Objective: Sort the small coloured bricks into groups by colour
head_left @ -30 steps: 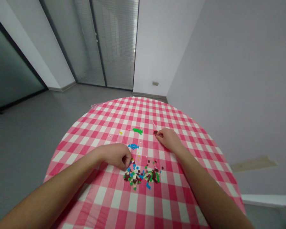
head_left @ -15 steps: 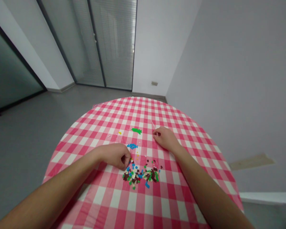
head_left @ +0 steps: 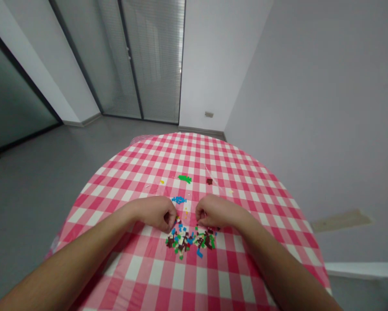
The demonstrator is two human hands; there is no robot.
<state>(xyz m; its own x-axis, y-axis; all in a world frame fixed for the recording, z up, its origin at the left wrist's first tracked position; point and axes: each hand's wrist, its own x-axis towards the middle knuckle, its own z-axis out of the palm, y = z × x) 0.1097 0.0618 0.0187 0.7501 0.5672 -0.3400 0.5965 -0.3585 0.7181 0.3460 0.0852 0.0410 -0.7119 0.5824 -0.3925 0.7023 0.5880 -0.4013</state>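
Two hands at a pile of small coloured pieces (head_left: 190, 240) on the checked worktop (head_left: 155, 270)
The left hand (head_left: 159, 212) has its grip drawn together just beside the pile's far-left side, and the right hand (head_left: 215, 211) has its grip together at the pile's far-right side, though whether either pinches a piece I cannot tell; towards the worktop's far edge lie a blue cluster (head_left: 179, 200), a green cluster (head_left: 185, 179) and a brown cluster (head_left: 209, 181)
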